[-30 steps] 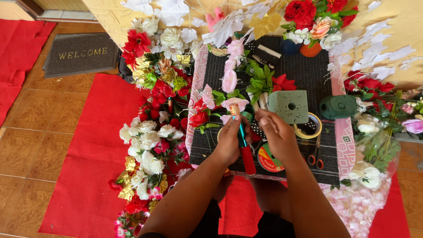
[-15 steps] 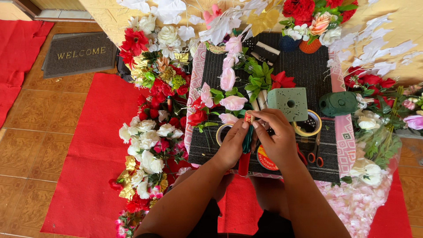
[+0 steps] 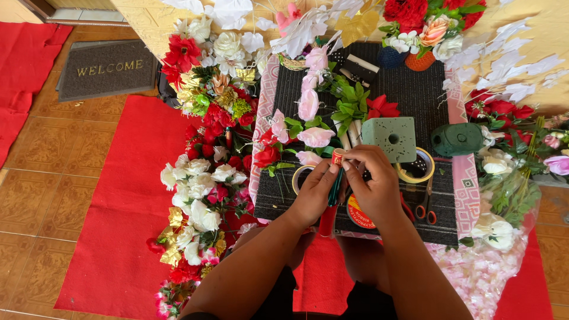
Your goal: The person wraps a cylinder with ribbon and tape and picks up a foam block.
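Note:
My left hand (image 3: 313, 193) and my right hand (image 3: 372, 182) meet over a dark mat (image 3: 415, 95) on a low table. Together they grip a green flower stem (image 3: 335, 188) that stands roughly upright, with a small red and white tip (image 3: 338, 156) at its top between my fingertips. A green foam block (image 3: 392, 137) with a hole in it sits just beyond my right hand. Pink artificial flowers (image 3: 314, 136) lie just past my left hand. A tape roll (image 3: 422, 167) and red-handled scissors (image 3: 424, 207) lie to the right of my right hand.
Heaps of red, white and pink artificial flowers (image 3: 207, 172) line the table's left side; more flowers (image 3: 510, 172) lie at the right. A dark green holder (image 3: 457, 138) sits right of the foam. A red carpet (image 3: 124, 207) and a doormat (image 3: 106, 69) cover the floor.
The pink bloom that topped the stem a second ago is gone from it; only a small red and white tip shows now. Both hands have stayed on the stem and closed in around its top.

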